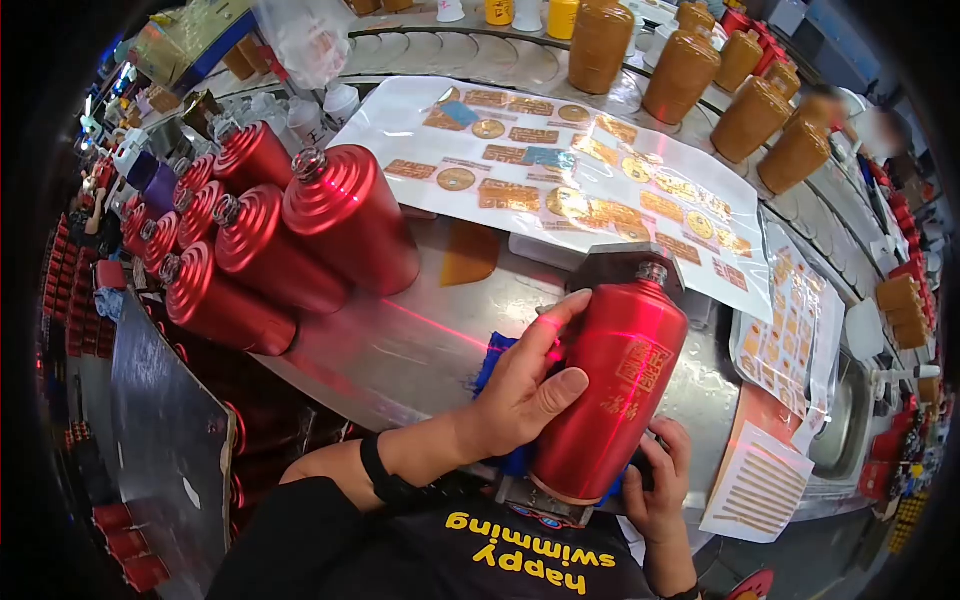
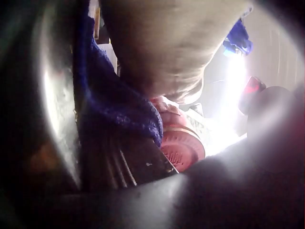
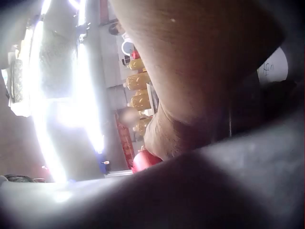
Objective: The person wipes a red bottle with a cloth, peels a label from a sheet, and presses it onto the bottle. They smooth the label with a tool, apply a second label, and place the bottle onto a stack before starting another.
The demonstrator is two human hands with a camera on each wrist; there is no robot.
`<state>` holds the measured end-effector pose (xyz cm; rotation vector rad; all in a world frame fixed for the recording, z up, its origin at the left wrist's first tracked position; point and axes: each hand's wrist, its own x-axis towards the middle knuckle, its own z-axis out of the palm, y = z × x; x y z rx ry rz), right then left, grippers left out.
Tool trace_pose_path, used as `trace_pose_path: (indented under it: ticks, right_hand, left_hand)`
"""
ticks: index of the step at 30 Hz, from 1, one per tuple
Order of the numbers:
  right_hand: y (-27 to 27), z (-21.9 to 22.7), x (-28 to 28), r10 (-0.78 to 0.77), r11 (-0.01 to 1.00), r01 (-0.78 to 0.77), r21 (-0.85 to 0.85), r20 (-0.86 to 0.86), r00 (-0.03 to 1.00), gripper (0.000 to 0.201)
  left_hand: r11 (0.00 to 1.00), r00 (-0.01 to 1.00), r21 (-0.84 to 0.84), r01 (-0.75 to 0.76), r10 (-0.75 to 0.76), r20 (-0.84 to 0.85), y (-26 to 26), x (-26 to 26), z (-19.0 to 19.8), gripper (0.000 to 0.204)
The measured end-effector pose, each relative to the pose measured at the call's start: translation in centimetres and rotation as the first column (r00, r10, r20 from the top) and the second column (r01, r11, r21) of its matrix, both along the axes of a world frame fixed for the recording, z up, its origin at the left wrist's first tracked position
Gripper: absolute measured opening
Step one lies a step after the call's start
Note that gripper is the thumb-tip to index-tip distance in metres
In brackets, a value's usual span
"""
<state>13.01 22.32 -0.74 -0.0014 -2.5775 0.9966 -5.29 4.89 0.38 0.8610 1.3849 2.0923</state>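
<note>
A red bottle (image 1: 615, 400) with gold lettering lies tilted on a dark metal stand (image 1: 620, 262), its clear-topped neck pointing away. My left hand (image 1: 530, 385) holds the bottle's left side, thumb over the front and fingers toward the shoulder. Beside the base, my right hand (image 1: 660, 480) curls its fingers around a dark part of the stand, mostly hidden by the bottle and fingers. Blue cloth (image 1: 492, 360) shows under my left hand. In the left wrist view, the bottle's round embossed base (image 2: 183, 150) appears beyond the cloth; the right wrist view shows mostly forearm.
Several red bottles (image 1: 350, 220) stand at the left of the metal table (image 1: 420, 350). A sheet of gold stickers (image 1: 520, 170) lies behind the stand, with another sticker sheet (image 1: 785, 330) at right. Brown bottles (image 1: 750, 115) stand on the conveyor beyond. A striped white card (image 1: 760, 485) lies at front right.
</note>
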Motion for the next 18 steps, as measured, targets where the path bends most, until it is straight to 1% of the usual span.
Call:
trace_pose_path:
  ticks: [4,10,15,18]
  right_hand:
    - [0.03,-0.11,0.07,-0.004,1.000,0.004,-0.009,0.014,1.000,0.038]
    - [0.17,-0.09,0.05,-0.009,1.000,0.009,0.006,0.025,1.000,0.040]
    - [0.35,0.08,-0.10,-0.007,1.000,0.007,-0.002,0.023,1.000,0.045]
    - [0.34,0.29,-0.19,-0.007,1.000,0.008,-0.023,0.020,1.000,0.044]
  left_hand:
    - [1.000,1.000,-0.025,-0.009,0.009,0.003,-0.12,0.24,-0.12,0.076]
    - [0.996,0.996,-0.076,-0.051,0.045,-0.072,-0.20,0.14,0.02,0.078]
    - [0.994,0.999,-0.105,-0.036,0.032,-0.038,-0.38,0.20,0.10,0.082]
    - [0.997,1.000,-0.076,-0.027,0.027,-0.013,-0.21,0.21,0.33,0.084]
